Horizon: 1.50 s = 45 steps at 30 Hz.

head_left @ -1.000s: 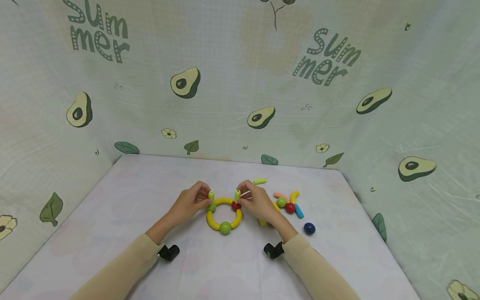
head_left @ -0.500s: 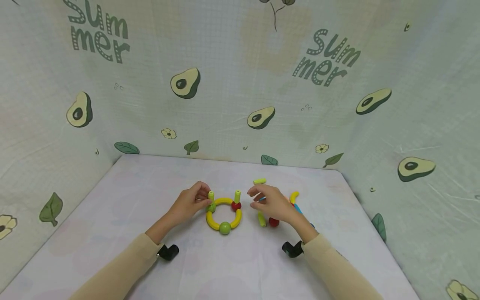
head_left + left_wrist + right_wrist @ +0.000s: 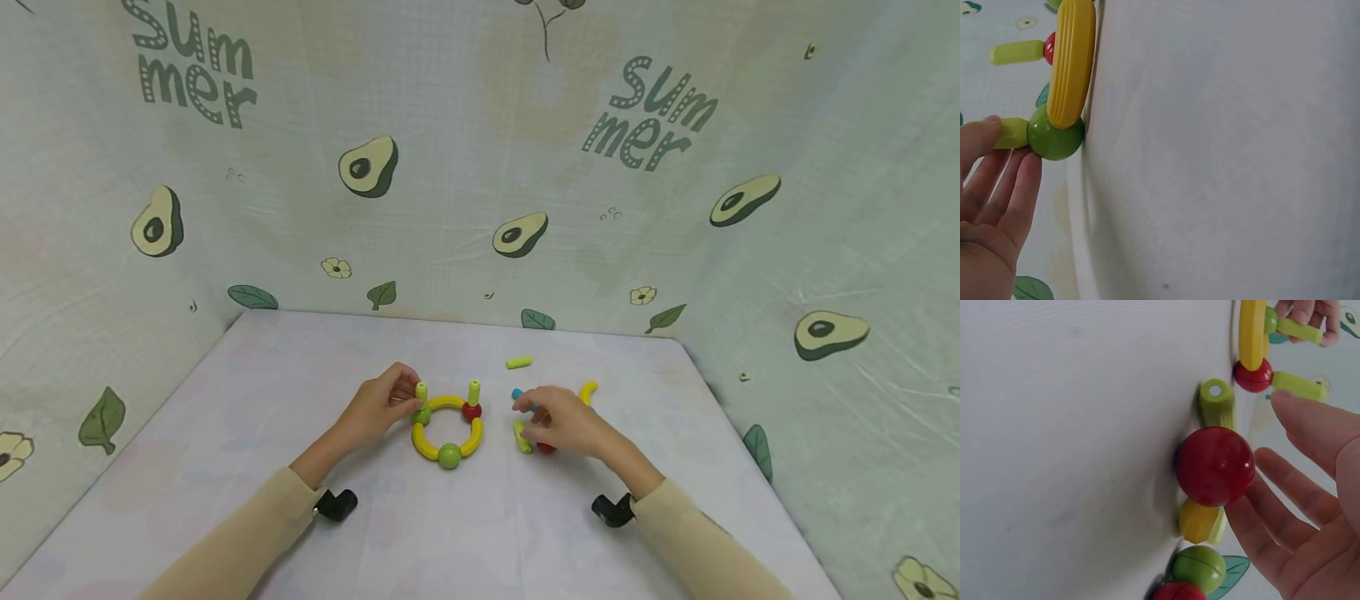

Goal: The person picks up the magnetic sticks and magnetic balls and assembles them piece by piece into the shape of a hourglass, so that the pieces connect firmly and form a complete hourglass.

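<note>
A ring of yellow curved rods (image 3: 447,402) lies on the table, joined by a green ball (image 3: 449,456) in front, a red ball (image 3: 471,412) at back right and another green ball (image 3: 1055,135) at back left. Light green rods stand upright on the two back balls. My left hand (image 3: 381,410) pinches the left light green rod (image 3: 1016,133) between thumb and fingers. Over the loose pieces right of the ring, my right hand (image 3: 566,422) is spread with nothing held. Its fingers are close beside a loose red ball (image 3: 1215,466) and partly hide the pieces beneath.
A loose light green rod (image 3: 519,362) lies behind the ring. Around the right hand are another green rod (image 3: 522,437), a blue piece (image 3: 517,393), a yellow curved rod (image 3: 588,391) and a green ball (image 3: 1198,569). A patterned cloth wall (image 3: 450,283) rises behind the table.
My right hand has let go of the light green rod on the red ball and moved right and nearer, over the loose pieces. The rod stays upright. The left hand has stayed in place.
</note>
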Motion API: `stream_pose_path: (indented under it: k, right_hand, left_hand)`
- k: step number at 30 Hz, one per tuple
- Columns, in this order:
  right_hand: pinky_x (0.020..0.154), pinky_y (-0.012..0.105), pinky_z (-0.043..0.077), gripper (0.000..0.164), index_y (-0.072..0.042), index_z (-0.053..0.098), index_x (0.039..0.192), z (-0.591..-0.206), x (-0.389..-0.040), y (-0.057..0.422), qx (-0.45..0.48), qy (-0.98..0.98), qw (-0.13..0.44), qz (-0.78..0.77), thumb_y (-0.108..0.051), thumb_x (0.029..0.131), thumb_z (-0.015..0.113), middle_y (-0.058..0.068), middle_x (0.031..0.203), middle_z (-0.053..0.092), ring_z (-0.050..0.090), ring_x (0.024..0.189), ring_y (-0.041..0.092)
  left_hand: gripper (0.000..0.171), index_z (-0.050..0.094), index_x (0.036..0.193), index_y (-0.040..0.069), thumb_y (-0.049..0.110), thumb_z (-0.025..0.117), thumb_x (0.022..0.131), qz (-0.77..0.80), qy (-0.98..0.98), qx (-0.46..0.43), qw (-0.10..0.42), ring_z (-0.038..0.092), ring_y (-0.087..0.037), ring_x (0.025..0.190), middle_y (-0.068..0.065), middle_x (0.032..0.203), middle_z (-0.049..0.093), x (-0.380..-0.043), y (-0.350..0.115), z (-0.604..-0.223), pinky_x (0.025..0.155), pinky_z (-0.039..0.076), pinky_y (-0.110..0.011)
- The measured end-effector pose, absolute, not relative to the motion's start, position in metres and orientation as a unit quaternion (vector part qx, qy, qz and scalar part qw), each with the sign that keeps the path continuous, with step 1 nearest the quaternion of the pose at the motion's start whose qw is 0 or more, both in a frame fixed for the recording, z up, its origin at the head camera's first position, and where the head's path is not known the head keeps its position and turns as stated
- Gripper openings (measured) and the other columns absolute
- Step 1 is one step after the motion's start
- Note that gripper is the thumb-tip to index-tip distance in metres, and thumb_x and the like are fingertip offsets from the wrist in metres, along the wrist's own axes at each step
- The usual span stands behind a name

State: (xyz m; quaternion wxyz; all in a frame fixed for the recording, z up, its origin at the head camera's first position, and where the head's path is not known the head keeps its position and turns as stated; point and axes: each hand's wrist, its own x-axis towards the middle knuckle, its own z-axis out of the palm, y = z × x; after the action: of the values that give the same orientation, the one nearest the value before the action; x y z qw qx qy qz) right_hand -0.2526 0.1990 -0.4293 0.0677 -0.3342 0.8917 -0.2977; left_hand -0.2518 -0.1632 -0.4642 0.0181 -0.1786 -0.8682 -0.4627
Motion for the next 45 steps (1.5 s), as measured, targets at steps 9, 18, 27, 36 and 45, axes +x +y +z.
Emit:
stream_pose_path:
  k: [9, 18, 27, 36, 45]
  right_hand:
    - [0.081, 0.030, 0.060, 0.033, -0.005, 0.072, 0.124, -0.440, -0.255, 0.200, -0.356, 0.888, 0.084, -0.277, -0.013, 0.094, 0.083, 0.004, 0.114, 0.074, 0.068, 0.092, 0.016]
    - [0.083, 0.031, 0.057, 0.035, -0.010, 0.073, 0.124, -0.442, -0.255, 0.191, -0.357, 0.893, 0.087, -0.261, -0.014, 0.092, 0.085, -0.001, 0.111, 0.071, 0.066, 0.090, 0.015]
    - [0.081, 0.026, 0.057, 0.033, -0.013, 0.074, 0.124, -0.444, -0.257, 0.178, -0.352, 0.900, 0.095, -0.240, -0.014, 0.093, 0.084, -0.003, 0.111, 0.072, 0.064, 0.089, 0.015]
    - [0.081, 0.027, 0.058, 0.030, -0.009, 0.077, 0.121, -0.440, -0.260, 0.173, -0.337, 0.903, 0.113, -0.240, -0.013, 0.092, 0.085, -0.002, 0.102, 0.074, 0.065, 0.089, 0.016]
    - [0.080, 0.025, 0.056, 0.024, -0.011, 0.079, 0.116, -0.444, -0.261, 0.171, -0.347, 0.903, 0.105, -0.230, -0.014, 0.093, 0.084, -0.006, 0.101, 0.074, 0.063, 0.087, 0.011]
  left_hand:
    - [0.030, 0.058, 0.122, 0.015, 0.011, 0.077, 0.099, -0.459, -0.871, -0.176, 0.021, 0.070, -0.018, 0.108, -0.002, 0.114, 0.070, -0.252, -0.164, -0.466, 0.093, 0.060, -0.030]
    - [0.031, 0.058, 0.122, 0.015, 0.011, 0.077, 0.098, -0.460, -0.870, -0.179, 0.024, 0.071, -0.018, 0.107, -0.002, 0.113, 0.070, -0.254, -0.164, -0.467, 0.092, 0.060, -0.029]
    - [0.030, 0.058, 0.122, 0.015, 0.012, 0.077, 0.099, -0.462, -0.868, -0.181, 0.022, 0.071, -0.018, 0.108, -0.001, 0.114, 0.070, -0.254, -0.165, -0.468, 0.092, 0.060, -0.029]
    - [0.030, 0.058, 0.122, 0.016, 0.013, 0.077, 0.099, -0.460, -0.869, -0.183, 0.023, 0.070, -0.017, 0.108, -0.001, 0.113, 0.070, -0.255, -0.165, -0.468, 0.093, 0.060, -0.029]
    - [0.030, 0.058, 0.122, 0.016, 0.013, 0.077, 0.099, -0.464, -0.867, -0.178, 0.017, 0.070, -0.017, 0.107, -0.001, 0.113, 0.070, -0.253, -0.165, -0.467, 0.093, 0.060, -0.029]
